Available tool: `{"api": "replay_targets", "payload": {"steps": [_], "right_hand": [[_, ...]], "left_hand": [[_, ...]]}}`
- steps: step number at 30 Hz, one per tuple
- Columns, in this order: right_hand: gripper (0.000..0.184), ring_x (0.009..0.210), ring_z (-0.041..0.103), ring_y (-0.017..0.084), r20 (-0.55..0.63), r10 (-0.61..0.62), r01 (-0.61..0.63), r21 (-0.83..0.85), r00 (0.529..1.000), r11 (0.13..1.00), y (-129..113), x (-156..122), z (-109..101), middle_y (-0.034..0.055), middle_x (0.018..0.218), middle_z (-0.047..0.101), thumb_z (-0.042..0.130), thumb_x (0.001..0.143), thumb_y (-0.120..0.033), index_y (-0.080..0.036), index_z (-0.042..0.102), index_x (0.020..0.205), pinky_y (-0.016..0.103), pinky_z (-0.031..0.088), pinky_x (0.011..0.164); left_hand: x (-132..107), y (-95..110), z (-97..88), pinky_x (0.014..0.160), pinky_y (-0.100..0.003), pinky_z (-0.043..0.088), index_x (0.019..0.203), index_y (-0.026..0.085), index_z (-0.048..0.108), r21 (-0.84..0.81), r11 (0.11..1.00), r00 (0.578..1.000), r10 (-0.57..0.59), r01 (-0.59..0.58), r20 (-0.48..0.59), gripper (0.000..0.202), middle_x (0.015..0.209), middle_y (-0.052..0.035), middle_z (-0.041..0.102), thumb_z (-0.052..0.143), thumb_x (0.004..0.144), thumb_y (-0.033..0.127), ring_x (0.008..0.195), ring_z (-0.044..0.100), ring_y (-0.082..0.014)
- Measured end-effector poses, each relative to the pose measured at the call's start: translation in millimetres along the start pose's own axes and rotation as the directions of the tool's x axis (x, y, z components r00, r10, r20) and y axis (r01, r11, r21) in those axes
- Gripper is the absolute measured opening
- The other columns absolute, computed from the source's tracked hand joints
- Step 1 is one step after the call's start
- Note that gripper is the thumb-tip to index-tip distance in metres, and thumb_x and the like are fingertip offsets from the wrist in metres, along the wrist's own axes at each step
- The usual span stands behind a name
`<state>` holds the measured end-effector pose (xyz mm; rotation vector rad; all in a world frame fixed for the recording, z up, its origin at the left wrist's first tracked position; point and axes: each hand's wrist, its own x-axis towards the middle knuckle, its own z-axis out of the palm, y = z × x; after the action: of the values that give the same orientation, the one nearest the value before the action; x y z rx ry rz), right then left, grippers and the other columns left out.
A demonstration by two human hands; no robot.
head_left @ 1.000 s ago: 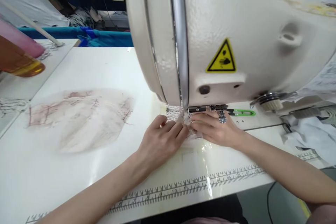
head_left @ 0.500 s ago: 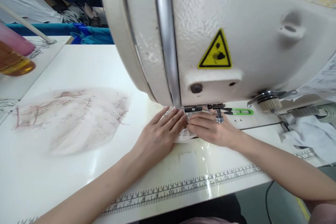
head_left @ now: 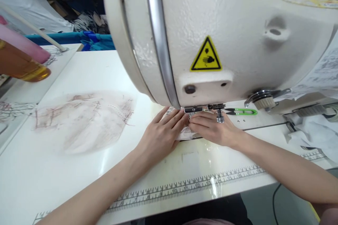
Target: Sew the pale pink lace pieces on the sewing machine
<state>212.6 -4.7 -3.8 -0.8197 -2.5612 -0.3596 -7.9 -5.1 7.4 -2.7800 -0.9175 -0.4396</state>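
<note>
A small piece of sheer white lace fabric (head_left: 186, 133) lies under the needle area of a white sewing machine (head_left: 200, 17). My left hand (head_left: 162, 132) rests on its left part, palm down, fingers stretched forward. From the right, my right hand (head_left: 212, 128) has its fingers pressed together on the same fabric, close beside the metal presser foot (head_left: 190, 115); its thumb is hidden. The fingertips of both hands nearly meet by the foot. The machine head hides the fabric's far side.
Sheer fabric pieces with reddish threads (head_left: 89, 123) lie left. Green-handled thread snips (head_left: 244, 111) lie behind my right hand. A ruler strip (head_left: 174, 191) runs along the table's front edge. Bottles (head_left: 23, 63) stand at left; a person in a white top (head_left: 23, 0) is beyond.
The camera view has shifted slightly, so the machine appears a little further left and the table pieces further right. Both hands keep nearly the same place on the fabric.
</note>
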Motion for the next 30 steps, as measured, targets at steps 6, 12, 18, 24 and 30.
{"api": "replay_targets", "payload": {"steps": [6,12,18,24,30], "right_hand": [[0.026,0.082,0.058,0.012,0.112,0.098,-0.097,-0.016,0.989,0.995,-1.9,-4.3,-2.4,-0.0041,0.103,0.067,0.041,0.091,-0.008,-0.024,0.061,0.095,0.030,0.027,0.055],[0.017,0.081,0.058,0.010,0.047,0.113,-0.111,-0.055,0.992,0.992,1.0,-5.1,-2.9,-0.0070,0.108,0.067,0.050,0.088,-0.011,-0.023,0.061,0.093,0.030,0.026,0.056],[0.017,0.075,0.059,0.010,0.015,0.131,-0.131,-0.041,0.991,0.991,2.8,-3.9,-1.9,-0.0065,0.102,0.069,0.051,0.084,-0.009,-0.021,0.061,0.090,0.031,0.029,0.055],[0.023,0.075,0.060,0.015,0.011,0.134,-0.132,-0.125,0.991,0.983,1.5,-4.5,-3.0,-0.0044,0.103,0.069,0.047,0.089,-0.015,-0.026,0.063,0.102,0.034,0.029,0.050],[0.023,0.083,0.060,0.013,0.042,0.060,-0.053,-0.137,0.997,0.989,1.9,-1.2,-6.8,-0.0065,0.113,0.067,0.053,0.086,-0.012,-0.025,0.064,0.102,0.032,0.033,0.049]], "left_hand": [[-1.8,3.0,0.8,0.107,-0.050,0.040,0.128,0.007,0.056,-0.008,1.000,0.999,-0.028,0.028,0.041,0.045,0.133,-0.0133,0.057,0.038,0.087,0.015,0.119,0.057,-0.0283],[-1.2,5.3,1.0,0.108,-0.050,0.037,0.130,0.008,0.054,-0.034,0.998,0.997,-0.060,0.062,0.057,0.047,0.134,-0.0139,0.056,0.043,0.085,0.015,0.120,0.056,-0.0293],[2.6,5.7,1.1,0.106,-0.051,0.039,0.130,0.010,0.055,-0.033,0.997,0.996,-0.069,0.071,0.053,0.046,0.132,-0.0139,0.058,0.045,0.086,0.015,0.120,0.056,-0.0300],[3.3,7.5,0.6,0.105,-0.053,0.039,0.129,0.011,0.055,0.007,0.997,0.996,-0.072,0.072,0.051,0.042,0.131,-0.0140,0.059,0.044,0.088,0.015,0.120,0.057,-0.0300],[-0.3,1.3,-2.5,0.106,-0.044,0.042,0.126,0.006,0.057,0.044,0.995,0.995,0.089,-0.087,-0.039,0.042,0.130,-0.0118,0.059,0.037,0.089,0.007,0.118,0.059,-0.0245]]}}
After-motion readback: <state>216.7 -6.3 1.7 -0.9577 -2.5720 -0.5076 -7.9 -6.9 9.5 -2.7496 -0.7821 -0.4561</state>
